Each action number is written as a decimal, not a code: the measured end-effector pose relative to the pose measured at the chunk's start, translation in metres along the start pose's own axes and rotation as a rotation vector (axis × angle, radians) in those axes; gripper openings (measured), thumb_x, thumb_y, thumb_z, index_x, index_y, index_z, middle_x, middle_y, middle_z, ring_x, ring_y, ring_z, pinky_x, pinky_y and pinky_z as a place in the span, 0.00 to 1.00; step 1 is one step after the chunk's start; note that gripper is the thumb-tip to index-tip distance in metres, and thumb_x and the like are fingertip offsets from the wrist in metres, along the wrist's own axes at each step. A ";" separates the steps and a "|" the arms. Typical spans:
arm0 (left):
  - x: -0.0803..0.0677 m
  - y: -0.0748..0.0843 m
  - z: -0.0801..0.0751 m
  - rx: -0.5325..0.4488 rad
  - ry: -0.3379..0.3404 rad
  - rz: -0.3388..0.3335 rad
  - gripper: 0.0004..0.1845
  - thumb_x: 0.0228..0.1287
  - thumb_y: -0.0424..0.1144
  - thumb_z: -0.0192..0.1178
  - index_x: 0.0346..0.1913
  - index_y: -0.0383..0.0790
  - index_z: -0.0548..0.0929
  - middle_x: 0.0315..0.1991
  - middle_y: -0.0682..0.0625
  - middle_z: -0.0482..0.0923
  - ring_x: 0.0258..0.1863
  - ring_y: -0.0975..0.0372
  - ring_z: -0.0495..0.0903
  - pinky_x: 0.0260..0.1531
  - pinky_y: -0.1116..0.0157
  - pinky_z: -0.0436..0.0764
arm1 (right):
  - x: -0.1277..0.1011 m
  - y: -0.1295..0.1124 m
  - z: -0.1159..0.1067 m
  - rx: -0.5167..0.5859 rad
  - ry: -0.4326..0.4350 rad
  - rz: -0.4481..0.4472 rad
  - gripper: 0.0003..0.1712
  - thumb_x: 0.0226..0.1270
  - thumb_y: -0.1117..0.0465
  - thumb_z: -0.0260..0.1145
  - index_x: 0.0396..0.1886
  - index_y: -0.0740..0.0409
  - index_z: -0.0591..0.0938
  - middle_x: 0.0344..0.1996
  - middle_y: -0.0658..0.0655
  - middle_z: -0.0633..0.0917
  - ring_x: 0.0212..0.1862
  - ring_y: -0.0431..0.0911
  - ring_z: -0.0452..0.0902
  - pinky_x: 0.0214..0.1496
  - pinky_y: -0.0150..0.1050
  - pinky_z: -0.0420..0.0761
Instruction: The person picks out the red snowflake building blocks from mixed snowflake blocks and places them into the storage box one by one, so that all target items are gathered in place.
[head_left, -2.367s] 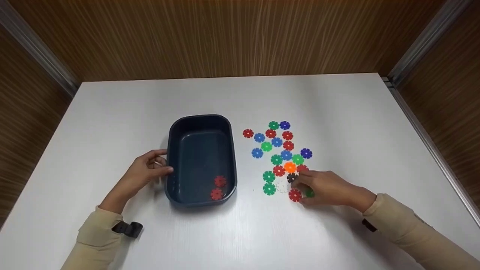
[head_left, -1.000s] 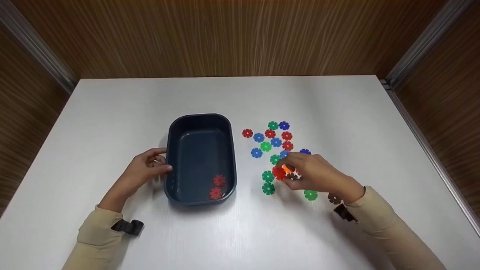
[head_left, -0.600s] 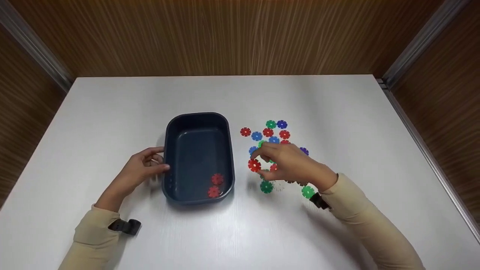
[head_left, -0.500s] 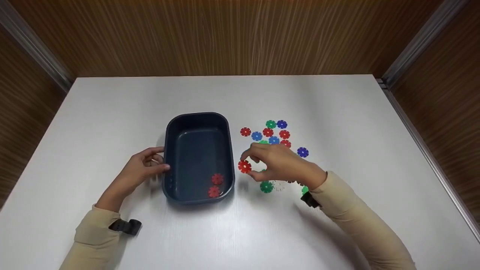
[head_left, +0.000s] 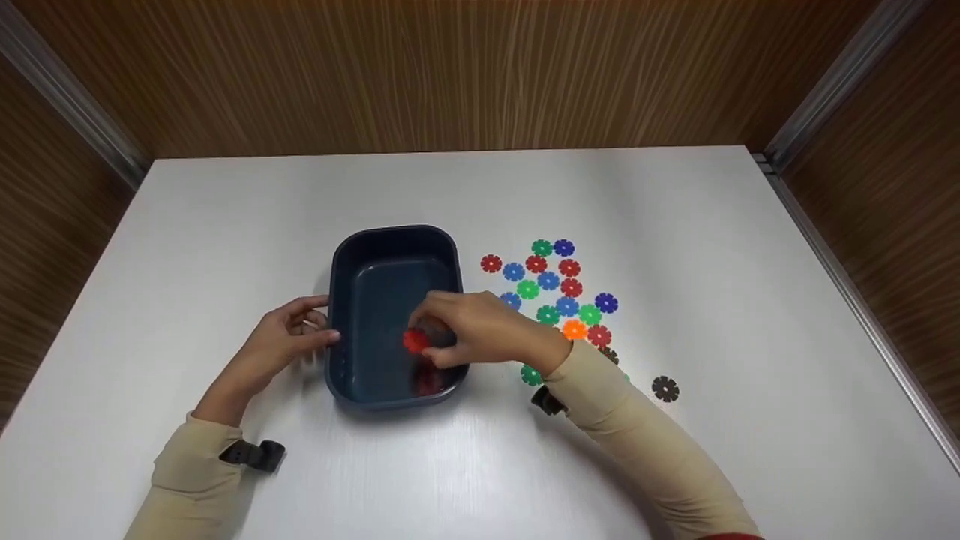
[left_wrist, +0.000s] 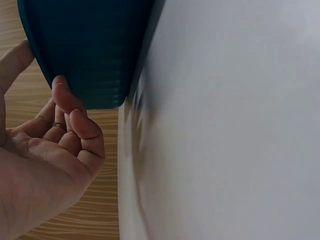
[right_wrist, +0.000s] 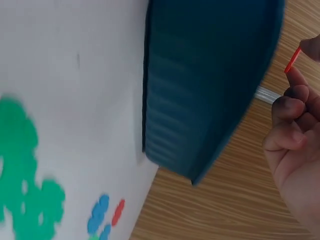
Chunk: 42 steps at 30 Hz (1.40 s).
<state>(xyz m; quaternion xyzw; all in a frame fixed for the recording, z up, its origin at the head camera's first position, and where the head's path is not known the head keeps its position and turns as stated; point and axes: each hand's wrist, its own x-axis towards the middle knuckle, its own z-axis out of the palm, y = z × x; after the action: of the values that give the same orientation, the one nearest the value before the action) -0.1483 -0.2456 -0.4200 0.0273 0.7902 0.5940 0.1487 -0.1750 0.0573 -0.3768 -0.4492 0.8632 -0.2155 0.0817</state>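
Observation:
Pinched between thumb and finger of my right hand (head_left: 480,326) is a red notched plastic disc (head_left: 415,340). It hangs over the dark blue plastic tub (head_left: 390,300); in the right wrist view the red disc (right_wrist: 293,60) shows edge-on, above the tub's rim (right_wrist: 257,95). My left hand (head_left: 281,337) grips the tub's left rim, thumb on top and fingers against the outer wall. The left wrist view shows the left hand (left_wrist: 55,145) at the tub wall (left_wrist: 95,60). Red discs inside the tub, near its front right corner, are mostly hidden by my right hand and blur.
Right of the tub lie several loose notched discs: red, blue, green and an orange one (head_left: 574,329). A dark brown disc (head_left: 665,388) lies apart at the right. My right forearm covers part of the group. Wood-grain panels (head_left: 450,75) enclose the white table (head_left: 300,202).
My right hand has picked up a red disc from the front of the group and carried it left over the tub. My left hand has stayed at the rim.

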 end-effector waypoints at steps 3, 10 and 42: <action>-0.001 0.000 -0.001 0.006 0.005 0.002 0.35 0.62 0.36 0.65 0.69 0.32 0.64 0.38 0.56 0.74 0.29 0.68 0.74 0.29 0.69 0.76 | 0.007 -0.002 0.005 0.004 -0.020 0.015 0.22 0.61 0.51 0.67 0.53 0.54 0.80 0.41 0.52 0.81 0.33 0.41 0.73 0.32 0.30 0.71; -0.001 0.001 -0.003 0.030 0.002 0.004 0.35 0.62 0.37 0.65 0.69 0.33 0.64 0.39 0.55 0.74 0.30 0.68 0.75 0.30 0.69 0.76 | 0.011 0.001 0.007 0.049 -0.007 0.027 0.24 0.64 0.48 0.66 0.57 0.52 0.78 0.43 0.55 0.80 0.36 0.45 0.74 0.34 0.33 0.70; -0.007 -0.001 -0.004 -0.011 -0.005 0.018 0.34 0.61 0.34 0.65 0.68 0.31 0.64 0.37 0.56 0.74 0.30 0.70 0.76 0.29 0.69 0.76 | -0.091 0.093 -0.040 0.181 -0.039 0.309 0.23 0.60 0.60 0.70 0.56 0.57 0.79 0.40 0.58 0.82 0.39 0.46 0.75 0.41 0.38 0.79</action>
<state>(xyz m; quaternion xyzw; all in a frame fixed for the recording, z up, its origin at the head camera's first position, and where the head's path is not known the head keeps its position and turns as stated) -0.1426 -0.2516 -0.4184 0.0353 0.7861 0.5997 0.1454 -0.2046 0.1901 -0.3871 -0.3062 0.8973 -0.2683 0.1708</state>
